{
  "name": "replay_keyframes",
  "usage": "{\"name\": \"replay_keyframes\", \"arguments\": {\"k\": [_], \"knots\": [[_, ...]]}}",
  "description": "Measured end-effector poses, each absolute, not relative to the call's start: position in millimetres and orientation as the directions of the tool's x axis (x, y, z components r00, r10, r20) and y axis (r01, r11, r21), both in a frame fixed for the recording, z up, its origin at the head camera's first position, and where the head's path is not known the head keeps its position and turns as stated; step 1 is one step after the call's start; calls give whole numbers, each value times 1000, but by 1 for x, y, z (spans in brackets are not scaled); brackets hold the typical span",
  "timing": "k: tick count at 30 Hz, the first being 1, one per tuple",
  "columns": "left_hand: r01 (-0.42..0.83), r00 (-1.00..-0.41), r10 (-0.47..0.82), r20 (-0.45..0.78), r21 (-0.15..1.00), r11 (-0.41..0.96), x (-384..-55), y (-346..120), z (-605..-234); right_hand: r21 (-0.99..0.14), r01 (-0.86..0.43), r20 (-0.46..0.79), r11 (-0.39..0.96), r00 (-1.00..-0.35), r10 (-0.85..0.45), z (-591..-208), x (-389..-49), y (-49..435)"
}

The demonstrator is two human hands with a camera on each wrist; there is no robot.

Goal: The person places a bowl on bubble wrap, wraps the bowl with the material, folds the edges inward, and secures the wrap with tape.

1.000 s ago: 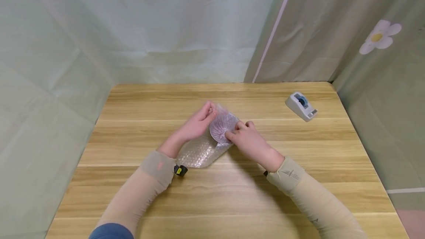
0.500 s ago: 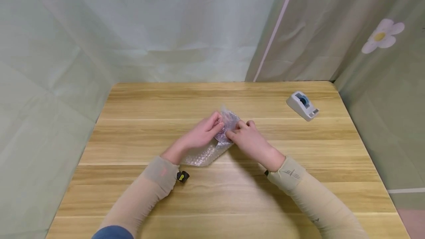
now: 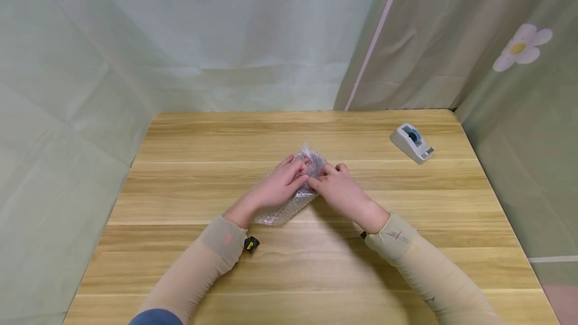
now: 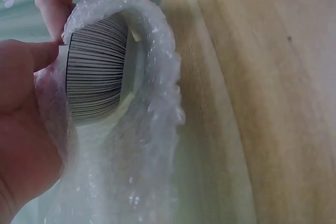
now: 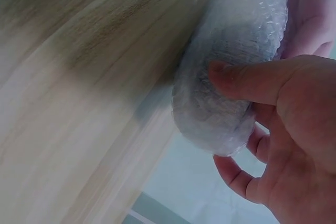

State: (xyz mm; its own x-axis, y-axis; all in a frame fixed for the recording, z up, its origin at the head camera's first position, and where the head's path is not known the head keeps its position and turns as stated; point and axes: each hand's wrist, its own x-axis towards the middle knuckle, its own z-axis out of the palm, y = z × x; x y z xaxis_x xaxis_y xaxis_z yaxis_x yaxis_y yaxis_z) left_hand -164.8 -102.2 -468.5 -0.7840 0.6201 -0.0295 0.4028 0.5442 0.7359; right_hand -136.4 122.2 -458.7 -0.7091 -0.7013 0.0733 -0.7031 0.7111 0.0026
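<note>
A round striped thing like a small bowl (image 4: 97, 72) sits inside a sheet of bubble wrap (image 3: 282, 213) at the middle of the table. In the left wrist view, dark and pale lines run along its curved side, and the wrap loops around it. My left hand (image 3: 280, 187) holds the wrap over its top, fingers bent and thumb at the edge. From the other side my right hand (image 3: 345, 197) grips the wrapped bowl-like thing. The right wrist view shows the right thumb pressed on the plastic (image 5: 210, 114) and fingers curled beneath. Both hands nearly meet, hiding much of the top.
A grey tape dispenser (image 3: 412, 143) with a blue roll stands at the back right of the wooden table (image 3: 203, 137). Pale curtains (image 3: 253, 39) hang behind the table and along both sides. Each wrist carries a small dark camera.
My left hand has moved right and slightly down, drawing the bubble wrap over the bowl-like thing, whose lined top was plainly seen before. The right hand has stayed in place.
</note>
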Motion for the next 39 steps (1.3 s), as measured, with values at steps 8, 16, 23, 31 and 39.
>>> {"name": "replay_keyframes", "arguments": {"k": [8,16,23,31,39], "knots": [[501,-731,681,30,701,507,-168,-101,-476,-32,-699,48,714,-715,-698,-459,-138,125],[564,-743,660,109,632,531,-167,-96,-479,-74,-708,62,702,-706,-706,-459,-138,129],[612,-736,658,159,570,548,-168,-92,-476,-104,-709,57,697,-704,-708,-460,-139,129],[626,-714,695,85,521,580,-172,-93,-474,-123,-723,100,680,-690,-716,-461,-140,130],[608,-723,689,36,507,611,-174,-93,-470,-122,-749,133,651,-663,-737,-463,-145,133]]}}
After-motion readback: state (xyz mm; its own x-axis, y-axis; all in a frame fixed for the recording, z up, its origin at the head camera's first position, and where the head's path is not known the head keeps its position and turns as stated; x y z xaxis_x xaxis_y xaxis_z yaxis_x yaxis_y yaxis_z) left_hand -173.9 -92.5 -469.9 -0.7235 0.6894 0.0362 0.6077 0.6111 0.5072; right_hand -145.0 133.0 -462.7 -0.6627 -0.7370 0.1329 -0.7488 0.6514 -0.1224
